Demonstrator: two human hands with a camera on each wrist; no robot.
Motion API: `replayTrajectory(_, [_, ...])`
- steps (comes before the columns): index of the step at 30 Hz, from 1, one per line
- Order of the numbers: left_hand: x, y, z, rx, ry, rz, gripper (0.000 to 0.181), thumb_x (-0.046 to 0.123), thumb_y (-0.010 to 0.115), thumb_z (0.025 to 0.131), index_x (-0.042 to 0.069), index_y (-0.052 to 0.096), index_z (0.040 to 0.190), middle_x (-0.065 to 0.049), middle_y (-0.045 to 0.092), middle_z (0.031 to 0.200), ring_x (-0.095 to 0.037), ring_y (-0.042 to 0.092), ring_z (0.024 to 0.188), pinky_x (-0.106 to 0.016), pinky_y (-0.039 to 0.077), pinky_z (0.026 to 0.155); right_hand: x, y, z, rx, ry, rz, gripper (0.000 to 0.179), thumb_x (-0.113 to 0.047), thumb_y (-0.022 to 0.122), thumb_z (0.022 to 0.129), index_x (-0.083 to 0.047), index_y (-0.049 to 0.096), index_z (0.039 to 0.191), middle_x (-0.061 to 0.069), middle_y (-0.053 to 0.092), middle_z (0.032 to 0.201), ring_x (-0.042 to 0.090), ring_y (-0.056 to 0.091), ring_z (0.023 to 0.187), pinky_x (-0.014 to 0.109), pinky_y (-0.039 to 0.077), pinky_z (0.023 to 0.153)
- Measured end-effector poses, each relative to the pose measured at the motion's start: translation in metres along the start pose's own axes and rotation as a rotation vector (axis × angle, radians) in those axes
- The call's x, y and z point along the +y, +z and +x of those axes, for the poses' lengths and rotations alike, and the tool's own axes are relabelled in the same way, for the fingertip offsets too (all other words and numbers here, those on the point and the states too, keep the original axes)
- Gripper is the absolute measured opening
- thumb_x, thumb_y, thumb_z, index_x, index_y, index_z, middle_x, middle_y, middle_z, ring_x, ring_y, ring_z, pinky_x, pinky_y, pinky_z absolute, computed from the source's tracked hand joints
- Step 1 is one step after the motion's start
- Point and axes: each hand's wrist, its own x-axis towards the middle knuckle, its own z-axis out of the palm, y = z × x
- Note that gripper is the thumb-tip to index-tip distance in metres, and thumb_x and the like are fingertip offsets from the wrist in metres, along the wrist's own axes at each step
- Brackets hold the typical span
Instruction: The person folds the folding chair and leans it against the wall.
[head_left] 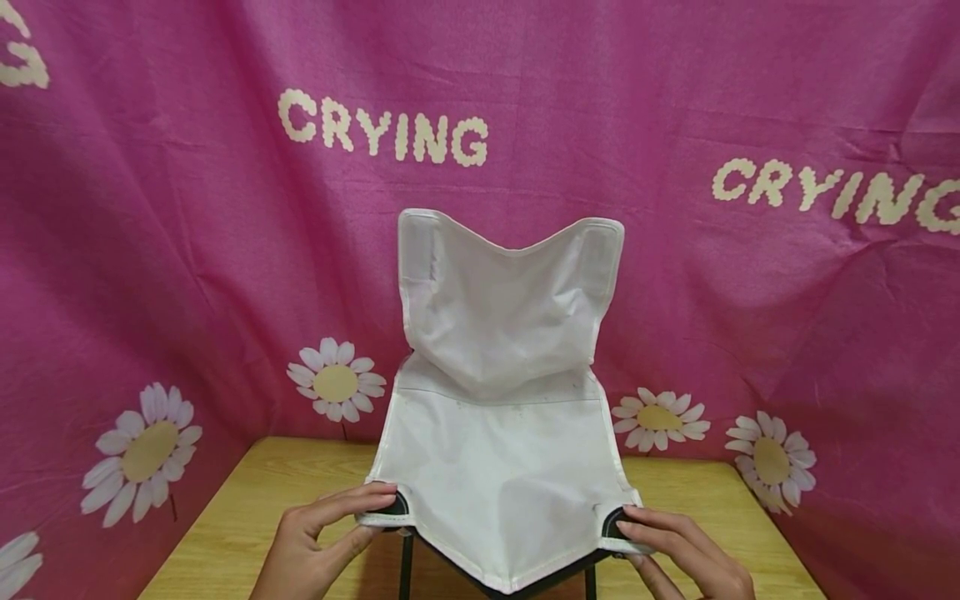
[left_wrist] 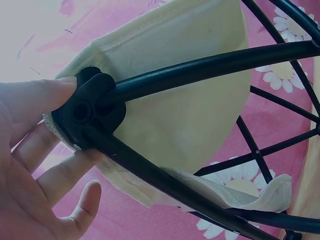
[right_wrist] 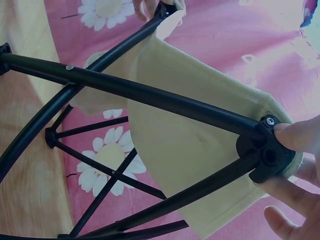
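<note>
A small folding chair with a white fabric seat [head_left: 487,450] and upright back panel [head_left: 502,308] faces me. My left hand [head_left: 318,537] pinches its front left corner, fingers on top and thumb below. At the front right corner my right hand [head_left: 686,550] does likewise. From beneath, the left wrist view shows a black plastic joint [left_wrist: 82,110] inside the fabric corner, between thumb and fingers. A matching joint [right_wrist: 267,150] with a screw lies in the right hand's grip. Black tubes [right_wrist: 165,102] run from the joints and cross under the seat.
The chair stands on a light wooden table [head_left: 277,475]. A magenta cloth [head_left: 225,167] with daisies and lettering hangs behind the table and along both sides, close around it.
</note>
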Motion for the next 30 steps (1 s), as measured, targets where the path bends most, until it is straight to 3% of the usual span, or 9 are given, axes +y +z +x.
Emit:
replayTrajectory(16, [-0.0008,0.0011,0.0009,0.017,0.055,0.005,0.035,0.003,0.075,0.080,0.015,0.072,0.113,-0.001,0.070,0.114,-0.012,0.063,0.109,-0.015,0.046,0.091,-0.0020,-0.0009,0.0006,-0.014,0.021,-0.012,0.053,0.013,0.082,0.063,-0.018,0.074,0.105,-0.002,0.066,0.108,0.001,0.064,0.087,0.008,0.049,0.075])
replayTrajectory(23, [0.0047,0.0018,0.0013,0.014,-0.012,0.030,0.034,0.009,0.076,0.081,0.020,0.073,0.113,0.005,0.070,0.113,-0.011,0.063,0.107,-0.019,0.048,0.089,-0.0033,-0.0012,0.0011,-0.006,0.021,-0.006,0.053,0.013,0.081,0.064,-0.018,0.074,0.105,-0.002,0.066,0.108,0.001,0.064,0.088,0.008,0.049,0.076])
replayTrajectory(30, [0.0042,0.0016,0.0017,0.018,0.007,0.036,0.034,0.007,0.076,0.081,0.020,0.073,0.112,0.005,0.070,0.113,-0.011,0.063,0.106,-0.018,0.049,0.088,-0.0048,-0.0005,0.0019,0.001,0.020,0.005,0.052,0.014,0.081,0.064,-0.018,0.074,0.105,-0.001,0.066,0.109,0.002,0.065,0.088,0.009,0.050,0.076])
